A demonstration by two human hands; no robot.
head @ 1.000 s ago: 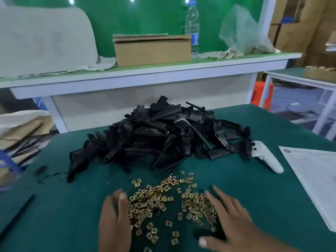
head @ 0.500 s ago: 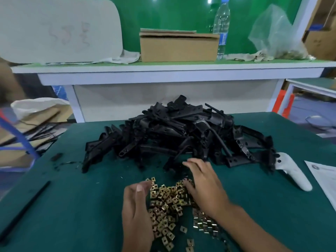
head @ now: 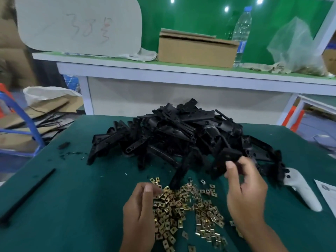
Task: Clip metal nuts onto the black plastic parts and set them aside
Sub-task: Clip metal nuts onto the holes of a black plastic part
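- right hand (head: 243,190) raised over the green surface (head: 76,197), thumb and fingers pinching one black plastic part (head: 226,158) at the near edge of the pile; motion blur hides the exact finger placement
- pile of black plastic parts (head: 174,135) heaped mid-surface, just behind the nuts
- metal nuts (head: 183,208), brass-coloured, scattered loose on the surface between the two hands
- left hand (head: 140,215) at the left edge of the nuts, fingers curled down onto them; cannot tell if the grip has one
- white controller (head: 301,191) lies right of the pile, touching its edge
- black strip (head: 27,193) lies far left
- cardboard box (head: 196,50) and water bottle (head: 241,33) on the shelf behind
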